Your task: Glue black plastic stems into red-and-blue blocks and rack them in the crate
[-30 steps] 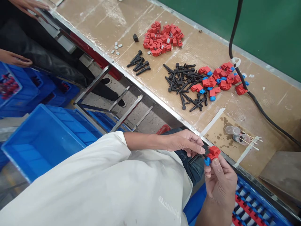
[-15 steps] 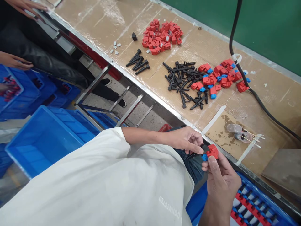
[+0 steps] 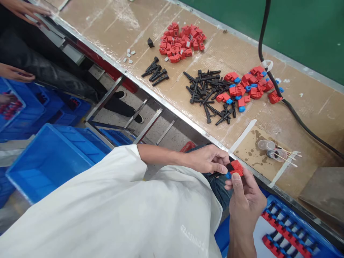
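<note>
My left hand [image 3: 211, 160] is closed on a black plastic rod piece [image 3: 230, 167], most of which is hidden by the fingers. My right hand [image 3: 245, 193] pinches a red plastic block [image 3: 237, 167] with a small blue part [image 3: 228, 175] on it. The black piece's end meets the red block between both hands, in front of the table's edge. Whether they are joined cannot be made out. Beyond the hands lie a pile of black rod pieces [image 3: 206, 91] and a group of red blocks with blue parts [image 3: 252, 84].
Farther off on the table [image 3: 107, 32] is a heap of red blocks [image 3: 182, 41]. Small cups with cotton swabs [image 3: 279, 156] stand nearby. A black cable [image 3: 295, 120] crosses the table. Below right sits a blue tray [image 3: 288, 229] of assembled pieces. Another person's hands [image 3: 17, 72] show at left.
Both hands have shifted slightly left with the pieces, and the red block has tilted a little. The rest of the scene has moved only with the camera; more of the blue tray now shows.
</note>
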The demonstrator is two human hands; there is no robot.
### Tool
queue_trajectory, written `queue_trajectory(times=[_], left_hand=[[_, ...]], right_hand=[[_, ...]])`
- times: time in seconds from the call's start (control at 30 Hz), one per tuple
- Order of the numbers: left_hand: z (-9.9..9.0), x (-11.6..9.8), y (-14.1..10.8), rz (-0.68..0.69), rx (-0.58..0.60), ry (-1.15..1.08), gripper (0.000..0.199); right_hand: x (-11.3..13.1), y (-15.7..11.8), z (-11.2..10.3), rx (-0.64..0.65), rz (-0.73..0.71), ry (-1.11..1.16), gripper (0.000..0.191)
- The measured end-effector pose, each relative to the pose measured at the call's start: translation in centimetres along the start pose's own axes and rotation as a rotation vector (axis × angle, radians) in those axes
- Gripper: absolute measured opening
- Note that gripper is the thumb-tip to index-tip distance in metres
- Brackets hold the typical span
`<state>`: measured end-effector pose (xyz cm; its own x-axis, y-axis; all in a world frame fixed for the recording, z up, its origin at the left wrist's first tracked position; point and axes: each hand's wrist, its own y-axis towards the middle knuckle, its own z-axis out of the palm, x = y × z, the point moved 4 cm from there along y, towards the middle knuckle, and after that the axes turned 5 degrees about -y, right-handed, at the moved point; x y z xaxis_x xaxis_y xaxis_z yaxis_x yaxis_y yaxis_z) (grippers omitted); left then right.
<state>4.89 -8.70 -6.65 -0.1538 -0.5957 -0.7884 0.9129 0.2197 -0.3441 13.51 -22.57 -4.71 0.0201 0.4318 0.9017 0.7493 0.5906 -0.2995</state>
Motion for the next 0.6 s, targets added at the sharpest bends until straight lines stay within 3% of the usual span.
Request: queue_trajectory(times=[0.1,0.2,0.3,0.43,0.6], left_hand=[[-0.1,-0.3,-0.1,0.043,0.01,0.024,0.05],[-0.4,-0.9,0.2,0.041,0.095,0.024,0.046],[-0.6,-1.6,0.7,-0.028,0.239,0.078,0.039],[-0.5,-2.8,1.3,-0.075,0.4,0.191,0.02],[0.0,-5.1,1.4,0.055,0.448,0.596,0.013]], right_hand=[[-0.2,0.6,-0.2,0.035,-0.011,-0.006,0.044],[0.2,1.6,-1.2,0.184,-0.089,-0.066,0.051],[1.5,2.5,-2.6,0.334,-0.35,-0.28,0.058],[3.7,2.3,-3.1,0.447,-0.729,-0.589,0.045],[5.7,1.5,-2.1,0.424,-1.081,-0.731,0.036]])
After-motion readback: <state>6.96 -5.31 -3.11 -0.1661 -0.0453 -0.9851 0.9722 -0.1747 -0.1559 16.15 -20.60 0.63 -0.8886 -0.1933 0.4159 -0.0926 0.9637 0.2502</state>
